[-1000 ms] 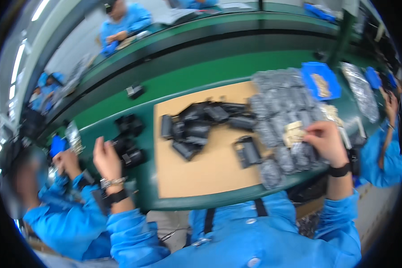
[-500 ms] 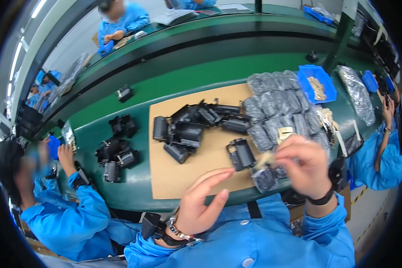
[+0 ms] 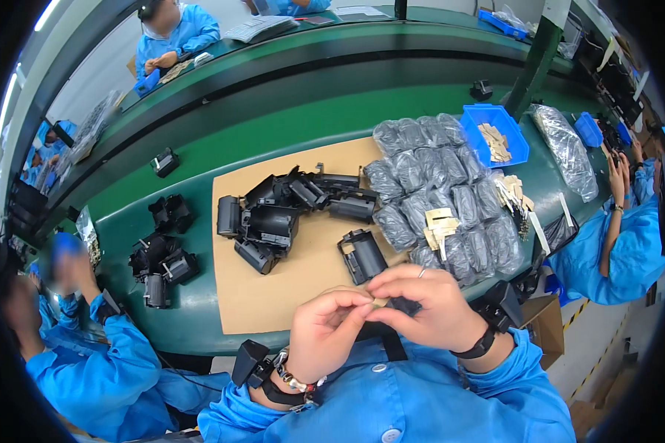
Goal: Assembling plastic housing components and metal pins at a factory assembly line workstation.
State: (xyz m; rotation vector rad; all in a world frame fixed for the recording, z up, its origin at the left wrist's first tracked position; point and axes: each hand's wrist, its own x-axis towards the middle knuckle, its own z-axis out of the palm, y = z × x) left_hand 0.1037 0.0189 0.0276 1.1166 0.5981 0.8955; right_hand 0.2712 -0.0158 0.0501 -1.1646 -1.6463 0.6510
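Observation:
Just above the near table edge, my left hand (image 3: pixel 324 328) and my right hand (image 3: pixel 440 306) meet, fingertips pinched on a small beige piece (image 3: pixel 378 302). Most of that piece is hidden by the fingers. Right beyond them a single black plastic housing (image 3: pixel 363 255) lies on the brown cardboard sheet (image 3: pixel 314 284). Several grey plastic-wrapped packs (image 3: pixel 428 184) stand in rows at the sheet's right side. A few flat beige pieces (image 3: pixel 440 221) rest on top of the packs. My right hand partly covers the nearest pack.
More black housings (image 3: pixel 270 225) are heaped on the cardboard, and another group (image 3: pixel 162 266) sits left on the green table. A blue bin (image 3: pixel 521 151) holds beige pieces; a loose pile (image 3: pixel 516 193) lies beside it. Co-workers in blue sit at left (image 3: pixel 103 369) and right (image 3: pixel 613 255).
My right hand has brought the beige piece left and down from over the packs. My left hand has gone from spread fingers to a pinch on it. The whole view has shifted.

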